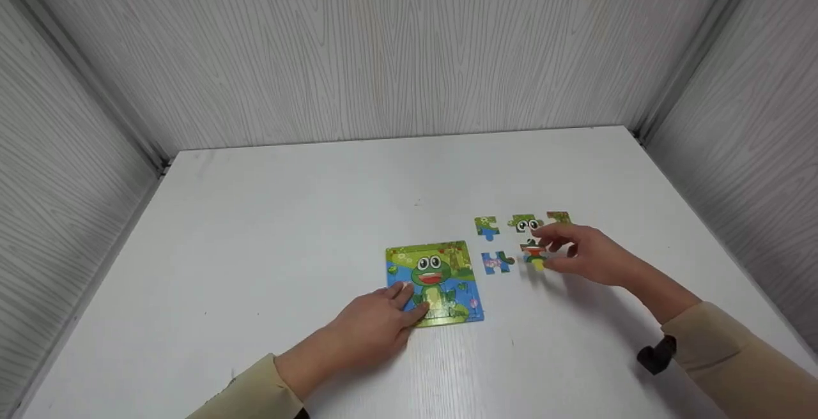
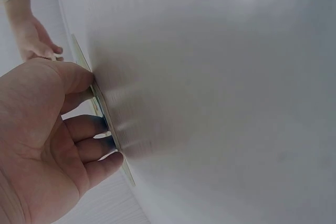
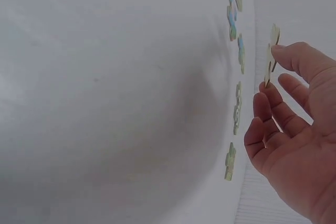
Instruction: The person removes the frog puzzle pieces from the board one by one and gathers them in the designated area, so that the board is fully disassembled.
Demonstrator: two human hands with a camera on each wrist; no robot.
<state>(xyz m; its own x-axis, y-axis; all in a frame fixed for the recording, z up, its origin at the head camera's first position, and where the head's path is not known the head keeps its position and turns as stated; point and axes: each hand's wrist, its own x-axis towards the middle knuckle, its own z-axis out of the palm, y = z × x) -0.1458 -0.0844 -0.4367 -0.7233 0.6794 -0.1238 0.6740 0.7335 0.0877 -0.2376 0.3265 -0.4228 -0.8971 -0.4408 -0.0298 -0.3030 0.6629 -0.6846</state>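
My left hand (image 1: 374,324) rests its fingers on the lower left of a square frog puzzle (image 1: 436,278). In the left wrist view, its fingertips and thumb touch the puzzle's thin edge (image 2: 126,170). To the right, my right hand (image 1: 591,254) pinches a jigsaw piece (image 1: 534,255) with a red and yellow print between thumb and fingers. The right wrist view shows this piece (image 3: 271,56) edge-on, held up off the table. Just beyond that hand lie a piece with the frog's eyes (image 1: 526,223) and a brown-green piece (image 1: 558,217), partly covered by the hand.
Between puzzle and right hand lie a green-blue jigsaw piece (image 1: 487,227) and a blue-pink piece (image 1: 496,263). All rest on a white table (image 1: 287,214). Pale wood-grain panels (image 1: 383,48) stand at its back and sides. A black band (image 1: 657,355) is on the right wrist.
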